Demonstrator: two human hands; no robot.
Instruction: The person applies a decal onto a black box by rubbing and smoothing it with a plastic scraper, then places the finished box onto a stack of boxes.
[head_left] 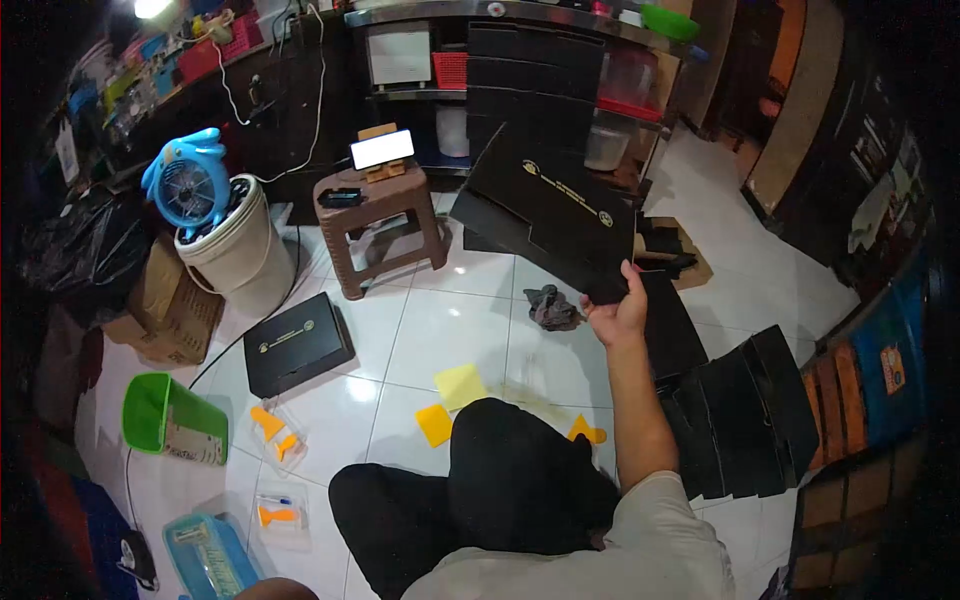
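My right hand [617, 305] grips the lower right corner of a black cardboard box [545, 205] with gold print. The thumb lies along its edge and the fingers are underneath. The box is held tilted above the floor. A crumpled dark cloth or bag [552, 308] lies on the tiles near that hand. Below the forearm stands a row of black folded cardboard boxes [740, 420]. My left hand is out of view; only a rounded patch of skin shows at the bottom edge. Another black printed box [298, 345] rests on the floor to the left.
A brown stool [375, 200] carries a lit phone [382, 150]. To its left stands a white bucket [245, 255] with a blue fan [190, 185] on top. A green bin [172, 420], orange scrapers [270, 425] and yellow sheets [460, 385] are on the white tiles.
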